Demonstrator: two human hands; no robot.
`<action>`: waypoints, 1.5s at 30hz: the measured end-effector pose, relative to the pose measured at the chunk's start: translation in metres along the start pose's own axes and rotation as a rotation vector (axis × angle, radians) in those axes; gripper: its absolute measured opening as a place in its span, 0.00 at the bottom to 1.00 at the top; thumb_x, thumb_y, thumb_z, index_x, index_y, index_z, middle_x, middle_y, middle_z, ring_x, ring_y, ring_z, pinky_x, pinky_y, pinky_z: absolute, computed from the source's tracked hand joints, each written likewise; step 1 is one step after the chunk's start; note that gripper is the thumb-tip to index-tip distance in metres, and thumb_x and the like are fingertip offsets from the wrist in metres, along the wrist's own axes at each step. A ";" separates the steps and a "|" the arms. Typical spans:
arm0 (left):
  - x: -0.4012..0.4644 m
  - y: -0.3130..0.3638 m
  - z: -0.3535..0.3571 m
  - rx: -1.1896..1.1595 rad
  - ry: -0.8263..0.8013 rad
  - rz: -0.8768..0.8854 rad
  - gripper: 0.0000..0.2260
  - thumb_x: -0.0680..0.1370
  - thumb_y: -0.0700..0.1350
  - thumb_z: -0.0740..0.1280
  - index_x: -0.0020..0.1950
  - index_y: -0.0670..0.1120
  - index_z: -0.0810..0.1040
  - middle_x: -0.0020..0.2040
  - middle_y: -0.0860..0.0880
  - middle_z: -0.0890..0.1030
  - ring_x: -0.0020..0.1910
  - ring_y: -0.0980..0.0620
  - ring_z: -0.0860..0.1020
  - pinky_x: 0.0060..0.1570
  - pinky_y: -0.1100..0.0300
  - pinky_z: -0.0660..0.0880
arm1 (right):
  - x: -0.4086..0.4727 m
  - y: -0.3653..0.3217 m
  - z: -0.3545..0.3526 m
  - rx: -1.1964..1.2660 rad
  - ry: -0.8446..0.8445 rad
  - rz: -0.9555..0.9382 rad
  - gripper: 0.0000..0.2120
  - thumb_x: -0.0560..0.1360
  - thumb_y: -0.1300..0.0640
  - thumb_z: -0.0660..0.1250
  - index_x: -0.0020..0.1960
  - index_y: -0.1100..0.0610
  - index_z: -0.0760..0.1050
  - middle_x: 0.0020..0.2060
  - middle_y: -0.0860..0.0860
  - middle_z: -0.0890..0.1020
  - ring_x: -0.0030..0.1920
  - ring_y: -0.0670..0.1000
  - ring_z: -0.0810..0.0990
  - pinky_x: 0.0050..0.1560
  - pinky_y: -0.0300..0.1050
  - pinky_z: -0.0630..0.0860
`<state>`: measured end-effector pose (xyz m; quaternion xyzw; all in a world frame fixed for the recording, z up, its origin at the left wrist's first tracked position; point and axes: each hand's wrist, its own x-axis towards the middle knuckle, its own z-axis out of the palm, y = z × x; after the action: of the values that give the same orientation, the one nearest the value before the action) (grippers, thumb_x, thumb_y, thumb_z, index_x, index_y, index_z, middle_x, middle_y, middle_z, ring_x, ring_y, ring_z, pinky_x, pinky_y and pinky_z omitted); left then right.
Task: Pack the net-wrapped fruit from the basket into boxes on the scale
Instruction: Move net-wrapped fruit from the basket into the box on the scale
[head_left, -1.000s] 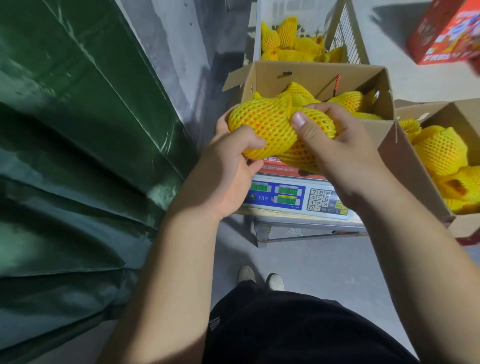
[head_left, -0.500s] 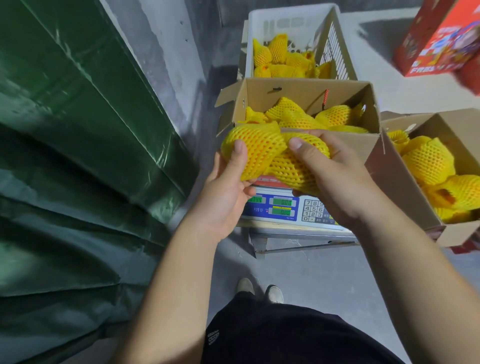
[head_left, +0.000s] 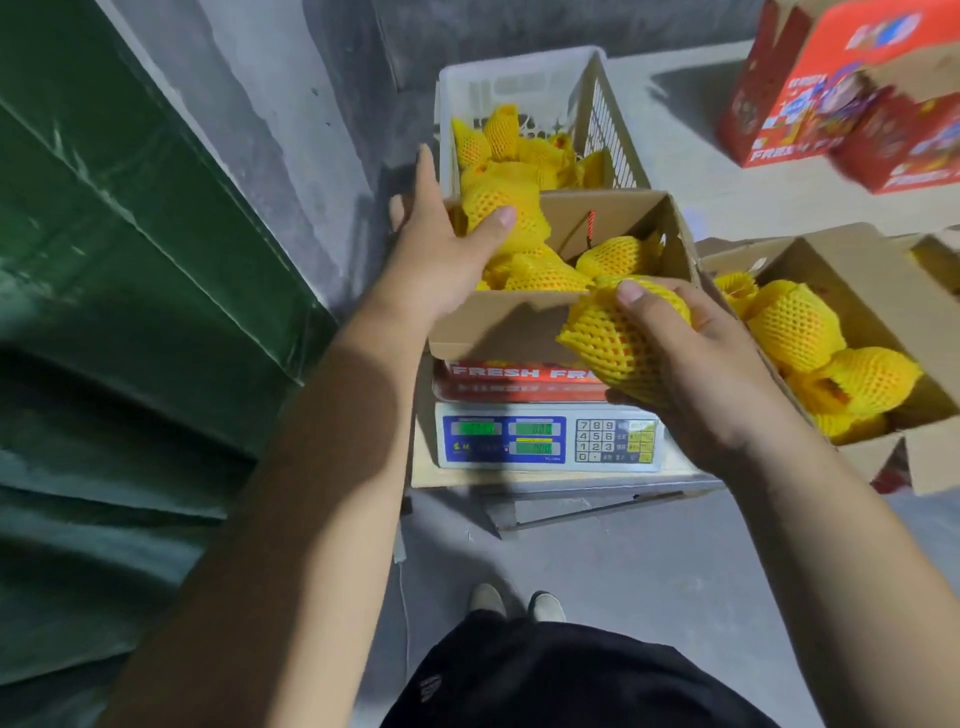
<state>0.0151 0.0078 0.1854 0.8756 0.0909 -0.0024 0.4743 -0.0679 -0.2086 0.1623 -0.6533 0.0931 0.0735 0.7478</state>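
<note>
Holding one net-wrapped fruit in each hand, I am over the open cardboard box (head_left: 498, 327) that sits on the scale (head_left: 550, 441). My left hand (head_left: 441, 260) has its thumb and fingers wrapped round a fruit in yellow foam net (head_left: 498, 208), at the box's far left corner, just above the fruit already lying inside. My right hand (head_left: 711, 374) grips a second wrapped fruit (head_left: 618, 332) from beneath, thumb pressed on its top; this one hangs at the box's near right corner, in front of the near wall and above the scale's keypad.

Inside the box lie several more netted fruits (head_left: 618, 257), piled toward the middle and right. Behind it stands a white plastic basket (head_left: 519, 83) with more wrapped fruit at its bottom. To the right, a second cardboard box (head_left: 857, 291) holds a heap of the same yellow bundles. Red printed cartons (head_left: 831, 104) stand on the floor at the far right. A green tarpaulin (head_left: 130, 312) fills the left side. My shoes (head_left: 514, 603) show on the grey floor below.
</note>
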 end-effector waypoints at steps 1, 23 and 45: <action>-0.003 0.001 -0.001 0.031 0.007 0.011 0.40 0.80 0.62 0.70 0.85 0.56 0.52 0.83 0.48 0.57 0.81 0.44 0.62 0.77 0.44 0.63 | 0.000 -0.001 -0.002 -0.001 0.007 0.001 0.15 0.79 0.45 0.70 0.61 0.53 0.80 0.51 0.55 0.86 0.44 0.50 0.87 0.39 0.48 0.83; -0.088 -0.051 -0.008 -0.504 -0.197 0.216 0.16 0.80 0.50 0.72 0.67 0.50 0.80 0.59 0.50 0.86 0.58 0.49 0.85 0.55 0.56 0.82 | -0.002 0.001 0.034 -0.039 -0.371 -0.154 0.30 0.68 0.61 0.65 0.67 0.49 0.62 0.55 0.54 0.75 0.51 0.57 0.80 0.52 0.60 0.82; -0.086 -0.057 0.018 -0.739 -0.191 0.060 0.27 0.72 0.62 0.80 0.67 0.67 0.71 0.65 0.57 0.81 0.63 0.49 0.83 0.56 0.48 0.83 | -0.001 0.002 0.041 -0.051 -0.212 -0.334 0.12 0.82 0.45 0.63 0.58 0.44 0.84 0.55 0.49 0.87 0.58 0.54 0.85 0.58 0.64 0.81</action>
<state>-0.0773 0.0099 0.1357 0.6437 0.0156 -0.0371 0.7642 -0.0676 -0.1677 0.1662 -0.6670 -0.0976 0.0193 0.7384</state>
